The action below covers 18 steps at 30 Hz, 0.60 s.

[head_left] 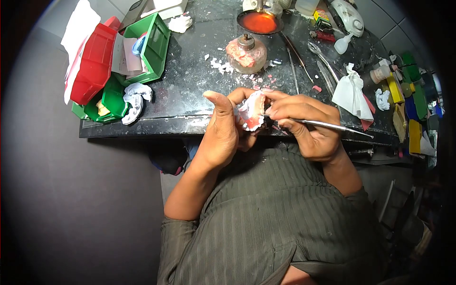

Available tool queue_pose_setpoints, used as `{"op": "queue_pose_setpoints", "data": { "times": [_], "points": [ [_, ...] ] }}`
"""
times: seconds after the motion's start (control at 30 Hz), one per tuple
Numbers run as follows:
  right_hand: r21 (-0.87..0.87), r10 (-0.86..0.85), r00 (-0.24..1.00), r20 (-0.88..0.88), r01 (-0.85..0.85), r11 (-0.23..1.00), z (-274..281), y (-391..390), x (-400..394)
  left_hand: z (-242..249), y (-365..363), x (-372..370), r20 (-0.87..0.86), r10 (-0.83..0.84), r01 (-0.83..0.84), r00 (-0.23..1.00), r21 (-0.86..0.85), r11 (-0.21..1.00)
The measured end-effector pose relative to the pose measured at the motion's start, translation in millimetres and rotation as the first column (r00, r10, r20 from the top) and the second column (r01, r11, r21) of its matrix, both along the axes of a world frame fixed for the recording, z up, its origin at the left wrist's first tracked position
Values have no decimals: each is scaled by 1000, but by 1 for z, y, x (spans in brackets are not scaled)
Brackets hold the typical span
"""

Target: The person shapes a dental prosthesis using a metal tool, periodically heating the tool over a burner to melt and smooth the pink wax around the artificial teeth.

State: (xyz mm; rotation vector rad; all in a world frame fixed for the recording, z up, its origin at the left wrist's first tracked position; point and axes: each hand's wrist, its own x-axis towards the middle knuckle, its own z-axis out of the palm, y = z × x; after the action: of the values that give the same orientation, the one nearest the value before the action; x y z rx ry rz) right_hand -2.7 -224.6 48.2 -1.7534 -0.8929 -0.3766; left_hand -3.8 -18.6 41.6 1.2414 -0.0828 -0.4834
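A dental model (251, 112) in white plaster with pink wax and a row of teeth is held at the table's front edge. My left hand (225, 124) grips it from the left, thumb raised and fingers curled behind it. From the right, my right hand (311, 123) is closed around a thin metal carving tool (339, 127), whose tip touches the model's right side. The tool's other end points right and slightly down. Part of the model is hidden behind my fingers.
A glass burner (246, 54) stands behind my hands, with a pan of red wax (260, 22) beyond it. Green bins (156, 47), a red bin (95, 64) and plaster models (135, 102) are at left. Metal tools (325, 59) and a white cloth (352, 95) lie at right.
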Motion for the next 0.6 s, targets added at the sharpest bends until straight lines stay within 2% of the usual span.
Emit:
{"op": "queue_pose_setpoints", "data": {
  "times": [0.17, 0.47, 0.57, 0.6],
  "points": [
    [-26, -18, 999, 30, 18, 1000, -1, 1, 0, -1, 0, 2, -30, -5, 4, 1000, -34, 999],
    [-49, -18, 999, 51, 20, 999, 1, -1, 1, -2, 1, 2, -70, 1, 1, 998, 40, 999],
    [-35, -23, 999, 42, 25, 999, 2, -2, 3, -5, 1, 2, -67, -7, 7, 998, 12, 1000],
    [-33, -24, 999, 44, 26, 999, 3, -2, 2, -10, 2, 3, -62, -23, 18, 998, -90, 996]
  ]
}}
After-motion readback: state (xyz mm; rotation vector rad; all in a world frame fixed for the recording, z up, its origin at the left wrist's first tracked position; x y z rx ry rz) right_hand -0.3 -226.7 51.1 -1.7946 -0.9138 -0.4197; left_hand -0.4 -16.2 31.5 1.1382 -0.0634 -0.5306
